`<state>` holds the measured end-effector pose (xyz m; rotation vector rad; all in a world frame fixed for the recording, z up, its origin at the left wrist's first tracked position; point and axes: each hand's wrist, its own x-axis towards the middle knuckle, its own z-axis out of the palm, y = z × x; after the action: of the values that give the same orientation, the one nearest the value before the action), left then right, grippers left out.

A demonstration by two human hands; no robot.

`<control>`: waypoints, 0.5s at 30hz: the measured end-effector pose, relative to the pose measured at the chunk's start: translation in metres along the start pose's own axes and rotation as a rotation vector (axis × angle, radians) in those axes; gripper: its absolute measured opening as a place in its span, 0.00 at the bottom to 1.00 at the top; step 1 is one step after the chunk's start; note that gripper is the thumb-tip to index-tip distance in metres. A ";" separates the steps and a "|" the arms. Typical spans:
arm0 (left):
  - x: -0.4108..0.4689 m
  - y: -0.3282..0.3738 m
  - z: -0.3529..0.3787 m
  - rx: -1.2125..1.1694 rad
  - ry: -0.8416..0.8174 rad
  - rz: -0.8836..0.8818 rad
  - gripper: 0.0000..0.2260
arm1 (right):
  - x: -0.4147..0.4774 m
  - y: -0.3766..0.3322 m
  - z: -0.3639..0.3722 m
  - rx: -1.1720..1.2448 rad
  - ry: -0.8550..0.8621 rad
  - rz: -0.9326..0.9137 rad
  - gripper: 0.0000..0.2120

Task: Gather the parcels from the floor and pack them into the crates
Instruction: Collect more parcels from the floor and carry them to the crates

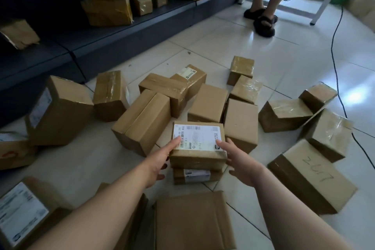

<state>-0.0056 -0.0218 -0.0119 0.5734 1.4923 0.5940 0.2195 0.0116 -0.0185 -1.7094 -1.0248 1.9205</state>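
Several brown cardboard parcels lie scattered on the white tiled floor (233,42). In the middle is a flat parcel with a white shipping label (197,144), resting on a smaller labelled parcel (195,176). My left hand (162,161) grips the top parcel's left side, thumb on the label. On its right side my right hand (238,161) grips it the same way. A long plain box (142,122) lies just left of it, and a box marked with handwriting (310,176) lies to the right. No crate is in view.
A dark low shelf (121,32) along the left holds several taped parcels. Another person's legs in black sandals (261,20) stand at the back beside a white metal frame (322,6). A black cable (336,79) runs down the floor on the right.
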 end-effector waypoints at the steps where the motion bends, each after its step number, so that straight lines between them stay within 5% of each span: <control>1: 0.002 -0.003 0.002 -0.034 -0.038 -0.012 0.45 | 0.000 0.004 -0.001 -0.012 -0.015 0.024 0.51; 4: 0.012 -0.013 0.008 -0.084 -0.121 0.017 0.39 | 0.002 0.010 -0.001 -0.047 -0.050 0.059 0.55; 7: 0.022 -0.014 0.008 -0.136 -0.113 0.109 0.25 | 0.007 0.007 0.005 -0.055 -0.029 0.020 0.46; 15: 0.046 0.011 -0.016 -0.297 -0.014 0.287 0.16 | 0.017 -0.017 0.039 0.049 0.030 -0.124 0.22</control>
<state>-0.0220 0.0166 -0.0382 0.5600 1.2858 1.0132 0.1754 0.0240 -0.0181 -1.6039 -1.0388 1.8216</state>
